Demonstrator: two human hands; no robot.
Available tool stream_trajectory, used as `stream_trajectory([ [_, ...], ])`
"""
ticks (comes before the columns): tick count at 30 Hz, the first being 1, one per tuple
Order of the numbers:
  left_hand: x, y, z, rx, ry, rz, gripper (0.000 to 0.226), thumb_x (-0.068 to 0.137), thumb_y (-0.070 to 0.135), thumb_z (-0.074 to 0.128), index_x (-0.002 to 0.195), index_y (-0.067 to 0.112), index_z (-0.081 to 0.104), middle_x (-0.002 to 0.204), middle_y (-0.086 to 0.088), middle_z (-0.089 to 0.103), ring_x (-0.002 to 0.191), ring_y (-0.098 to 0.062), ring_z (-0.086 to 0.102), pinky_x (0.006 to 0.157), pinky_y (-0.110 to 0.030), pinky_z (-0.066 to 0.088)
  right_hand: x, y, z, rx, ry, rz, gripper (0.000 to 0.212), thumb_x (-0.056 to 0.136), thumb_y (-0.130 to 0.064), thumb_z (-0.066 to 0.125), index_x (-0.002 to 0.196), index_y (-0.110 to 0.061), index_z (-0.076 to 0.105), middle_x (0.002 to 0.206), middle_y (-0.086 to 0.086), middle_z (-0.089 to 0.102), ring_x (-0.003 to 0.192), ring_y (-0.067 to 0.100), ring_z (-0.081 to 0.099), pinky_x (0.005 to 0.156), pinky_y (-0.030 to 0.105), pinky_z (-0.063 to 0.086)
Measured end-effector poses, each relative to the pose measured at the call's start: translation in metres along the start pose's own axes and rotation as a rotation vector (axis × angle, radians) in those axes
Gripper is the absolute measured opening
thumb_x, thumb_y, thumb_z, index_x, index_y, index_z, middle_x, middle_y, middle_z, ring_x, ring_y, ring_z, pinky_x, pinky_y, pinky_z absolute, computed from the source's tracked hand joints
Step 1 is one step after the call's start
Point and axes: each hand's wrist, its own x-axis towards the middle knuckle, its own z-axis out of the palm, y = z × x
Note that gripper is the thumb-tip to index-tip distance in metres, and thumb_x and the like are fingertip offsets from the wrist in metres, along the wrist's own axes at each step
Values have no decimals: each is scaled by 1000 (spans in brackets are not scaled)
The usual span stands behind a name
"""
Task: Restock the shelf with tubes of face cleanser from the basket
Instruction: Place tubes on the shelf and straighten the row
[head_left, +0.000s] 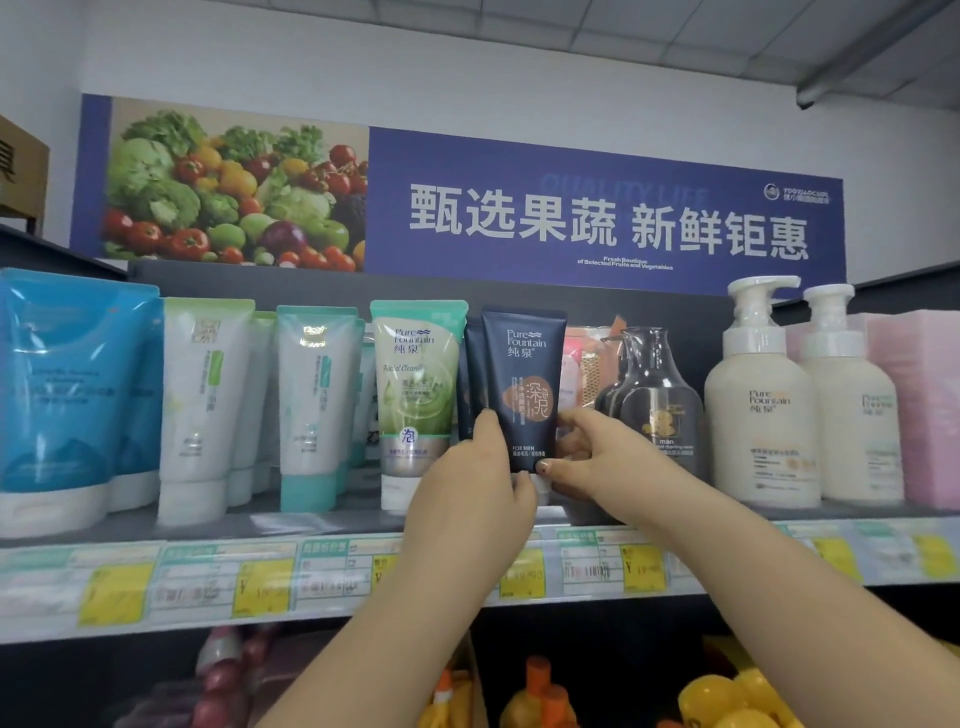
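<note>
Navy cleanser tube (524, 384) stands upright on the shelf (332, 525) — just right of the green tube (415, 384), left of the dark bottle (657, 395). Left hand (475, 488) and right hand (597, 457) pinch its lower part from both sides.

The tube (522, 384) held upright near the middle of the shelf (311, 522) is navy, with white lettering and a copper-brown blot. Just left of it stands a green tube (415, 384) with a pale swirl and white cap. Further left, white tubes (200, 405) carry mint-green tops (one has a teal cap). At the shelf's left end the pouches (67, 384) are bright blue. Toward the right end, a dark smoky bottle (657, 395) bears a gold mark; the pump bottles (761, 410) are cream; the packs (924, 395) are pink. Along the front edge, price tags (262, 584) show yellow patches. The banner (597, 218) is blue with white characters.
</note>
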Motion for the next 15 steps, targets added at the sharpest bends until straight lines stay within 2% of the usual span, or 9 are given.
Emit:
stream_trajectory([
  [5, 0, 2, -1, 58, -19, -14, 50, 92, 28, 44, 138, 15, 28, 105, -4, 62, 92, -22, 52, 66, -28, 36, 1, -2, 0, -16, -33, -7, 47, 83, -8, 66, 125, -16, 47, 102, 3, 67, 94, 17, 65, 93, 39, 49],
  [9, 0, 6, -4, 63, -43, -48, 28, 92, 26, 44, 118, 16, 39, 101, -4, 61, 79, -18, 43, 64, -28, 36, 2, -3, -1, -30, -85, 8, 55, 81, -3, 68, 127, -16, 41, 100, 0, 65, 94, 18, 65, 90, 38, 52],
  [15, -1, 9, -7, 99, -78, -63, 19, 92, 24, 42, 108, 14, 41, 97, -5, 62, 77, -21, 48, 62, -30, 37, 4, -6, 0, -114, -88, 12, 59, 82, -10, 69, 132, -16, 38, 114, 3, 64, 100, 18, 63, 92, 37, 51],
])
